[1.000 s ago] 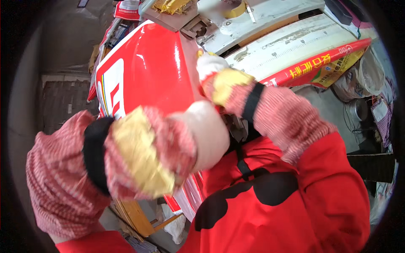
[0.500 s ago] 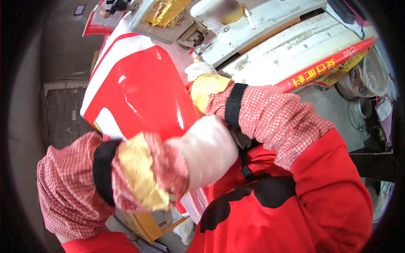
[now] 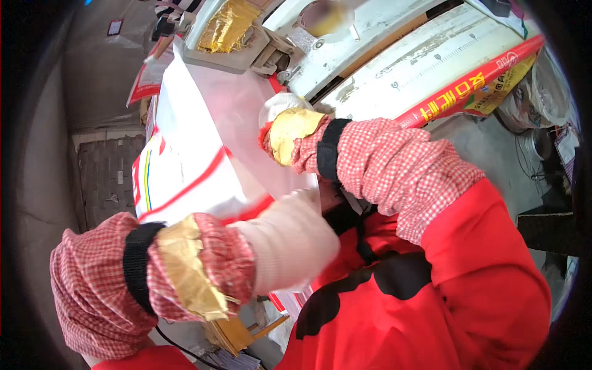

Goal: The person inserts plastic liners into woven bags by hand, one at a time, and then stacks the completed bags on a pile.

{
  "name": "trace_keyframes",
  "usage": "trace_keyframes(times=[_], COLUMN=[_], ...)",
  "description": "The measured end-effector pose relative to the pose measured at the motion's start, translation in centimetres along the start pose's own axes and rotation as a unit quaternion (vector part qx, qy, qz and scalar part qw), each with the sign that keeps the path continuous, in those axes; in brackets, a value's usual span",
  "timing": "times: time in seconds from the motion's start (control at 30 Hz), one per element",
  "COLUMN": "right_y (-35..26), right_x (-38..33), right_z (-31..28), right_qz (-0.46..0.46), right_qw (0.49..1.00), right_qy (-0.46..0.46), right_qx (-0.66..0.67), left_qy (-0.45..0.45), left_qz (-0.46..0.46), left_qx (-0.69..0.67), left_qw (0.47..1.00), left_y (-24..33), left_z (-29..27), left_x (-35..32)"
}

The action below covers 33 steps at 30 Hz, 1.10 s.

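A large glossy plastic sack (image 3: 185, 135), white with red bands, stretches at a slant from the machine's head towards me, partly folded over. Its pale pinkish, see-through side (image 3: 237, 114) faces up on the right. My left hand (image 3: 296, 231), in a white knitted glove, bends at the sack's near end; its fingers are blurred and mostly hidden. Farther off, my right hand (image 3: 285, 106), also white-gloved, looks closed at the sack's right edge beside a white sewing machine (image 3: 283, 49). Checked red-and-white sleeve covers with black bands and yellow patches wrap both forearms.
Right of the machine lies a worn white worktop (image 3: 401, 74), with a red and yellow printed strip (image 3: 456, 98) along its front. A clear plastic bag (image 3: 536, 98) hangs at the far right. Below my left arm is a wooden stool or frame (image 3: 231, 333).
The sack's red face has turned out of sight, and its white and see-through sides now show. My left hand has moved slightly down and left; the right has shifted slightly left.
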State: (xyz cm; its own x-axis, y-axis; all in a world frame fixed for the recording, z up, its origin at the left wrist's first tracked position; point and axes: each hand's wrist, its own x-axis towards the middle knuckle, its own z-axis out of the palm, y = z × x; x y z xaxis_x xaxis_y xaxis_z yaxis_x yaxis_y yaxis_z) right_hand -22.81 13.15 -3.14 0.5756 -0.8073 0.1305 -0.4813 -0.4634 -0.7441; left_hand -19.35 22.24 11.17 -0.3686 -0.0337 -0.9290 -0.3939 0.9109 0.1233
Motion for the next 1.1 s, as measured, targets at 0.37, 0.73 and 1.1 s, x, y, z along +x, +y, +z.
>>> trace_keyframes(times=[0.37,0.73,1.1], right_y=[-1.5,2.6,-2.8], right_x=[0.5,7.2,4.6], right_z=[-0.9,0.6,1.0], right_qz=[-0.018,0.023,0.101], right_qw=[0.999,0.995,0.98], right_qy=[-0.011,-0.01,0.099], right_qx=[0.028,-0.1,0.14], left_qy=[0.023,0.037,0.459], left_qz=[-0.145,-0.269,-0.292], left_qx=[-0.001,0.076,-0.165], left_qw=[0.989,0.96,0.823], left_y=[-0.1,-11.4,-22.9], left_z=[-2.5,0.3,10.7], left_x=[-2.0,3.4,3.1])
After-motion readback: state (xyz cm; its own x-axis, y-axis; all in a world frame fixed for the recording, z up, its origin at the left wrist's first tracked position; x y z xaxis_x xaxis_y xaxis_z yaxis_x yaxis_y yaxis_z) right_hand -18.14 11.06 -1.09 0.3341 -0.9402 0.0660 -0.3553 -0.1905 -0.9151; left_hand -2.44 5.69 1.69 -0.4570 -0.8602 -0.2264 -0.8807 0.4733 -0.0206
